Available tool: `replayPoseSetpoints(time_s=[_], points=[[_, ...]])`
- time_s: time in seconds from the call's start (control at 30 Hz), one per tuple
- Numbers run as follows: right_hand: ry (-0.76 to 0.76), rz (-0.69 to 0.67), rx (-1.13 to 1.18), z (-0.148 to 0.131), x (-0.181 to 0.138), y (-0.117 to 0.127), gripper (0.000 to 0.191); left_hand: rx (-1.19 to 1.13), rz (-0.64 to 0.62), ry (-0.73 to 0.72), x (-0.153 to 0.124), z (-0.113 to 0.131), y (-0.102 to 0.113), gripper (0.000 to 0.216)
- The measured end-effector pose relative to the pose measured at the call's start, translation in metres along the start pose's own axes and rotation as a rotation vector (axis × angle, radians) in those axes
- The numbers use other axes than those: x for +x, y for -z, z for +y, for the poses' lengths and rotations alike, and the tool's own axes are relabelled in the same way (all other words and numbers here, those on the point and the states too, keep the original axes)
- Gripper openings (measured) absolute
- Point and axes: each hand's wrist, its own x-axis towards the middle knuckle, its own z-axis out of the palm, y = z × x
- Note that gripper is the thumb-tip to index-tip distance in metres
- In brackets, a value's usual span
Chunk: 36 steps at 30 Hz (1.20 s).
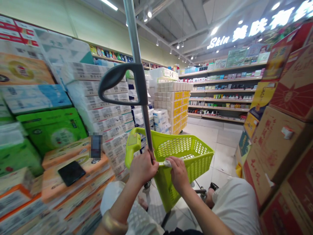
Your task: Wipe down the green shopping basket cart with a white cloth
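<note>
My left hand (143,167) is closed around the lower part of a grey metal pole (138,71) that rises past a dark loop handle (117,85). The pole stands at the near rim of a lime-green plastic basket (193,153) on a wheeled frame. My right hand (178,173) is closed on a small white cloth (168,163) pressed against the basket's near rim, just right of the pole. A gold bangle sits on my left wrist. My knees in white trousers show at the bottom.
Stacked packs of tissue and paper goods (49,130) fill the left side, with a black phone (71,172) lying on an orange pack. Cardboard boxes (281,130) are piled at the right. A tiled aisle (220,143) leads to shelves of bottles (220,94).
</note>
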Motion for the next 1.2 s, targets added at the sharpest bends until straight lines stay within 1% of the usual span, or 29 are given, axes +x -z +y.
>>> replayPoseSetpoints(time_s=[0.07,0.1,0.17,0.27,0.33,0.4,0.47,0.53,0.6,0.63,0.7,0.8,0.87,0.9,0.97,1.03,1.1,1.13,1.2], points=[[-0.077,0.017,-0.026,0.008,0.000,0.001,0.050,0.007,-0.005,0.006,0.000,0.001,0.000,0.034],[-0.107,0.017,-0.029,0.007,0.001,0.000,0.050,0.010,-0.009,0.010,0.000,0.001,-0.001,0.035],[-0.123,0.004,-0.005,-0.003,0.005,-0.001,0.048,0.016,-0.013,0.017,0.001,0.002,-0.001,0.037],[-0.058,-0.034,0.065,-0.028,0.011,-0.003,0.045,0.014,0.002,0.002,0.001,0.003,-0.003,0.038],[-0.003,-0.052,0.089,-0.036,0.012,-0.003,0.045,0.004,0.016,-0.014,0.001,0.002,-0.003,0.037],[0.042,-0.059,0.079,-0.032,0.010,-0.002,0.048,-0.005,0.014,-0.020,0.001,0.001,-0.003,0.033],[0.053,-0.049,0.046,-0.018,0.005,0.000,0.049,-0.004,-0.004,-0.015,0.000,0.001,-0.002,0.029],[0.007,-0.022,0.007,-0.003,0.002,0.001,0.051,0.000,-0.012,-0.007,0.001,0.001,-0.002,0.030],[-0.063,0.005,-0.014,0.003,0.002,0.001,0.052,0.004,-0.005,-0.002,0.001,0.002,-0.003,0.036],[-0.084,0.009,-0.012,0.001,0.003,0.001,0.052,0.006,-0.001,0.000,0.001,0.002,-0.003,0.038],[-0.082,-0.004,0.013,-0.012,0.007,-0.001,0.048,0.009,-0.006,0.004,0.002,0.002,-0.003,0.039],[-0.010,-0.036,0.062,-0.035,0.013,-0.003,0.045,0.012,-0.010,0.003,0.001,0.002,-0.002,0.040],[0.042,-0.043,0.071,-0.039,0.013,-0.003,0.046,0.011,-0.013,0.000,0.001,0.001,-0.001,0.039],[0.066,-0.043,0.065,-0.035,0.011,-0.002,0.047,0.010,-0.017,-0.001,0.001,0.001,-0.001,0.037],[0.079,-0.025,0.036,-0.020,0.006,0.000,0.049,0.005,-0.027,-0.002,0.001,0.001,0.000,0.032],[0.032,0.004,-0.007,-0.001,0.002,0.002,0.051,0.007,-0.027,0.005,0.001,0.001,0.000,0.029],[-0.048,0.025,-0.043,0.011,0.000,0.002,0.052,0.015,-0.023,0.014,0.001,0.002,-0.001,0.031],[-0.078,0.027,-0.051,0.011,0.000,0.002,0.051,0.017,-0.022,0.017,0.001,0.003,-0.001,0.032],[-0.090,0.018,-0.035,0.002,0.004,-0.001,0.049,0.019,-0.019,0.017,0.001,0.004,-0.001,0.034]])
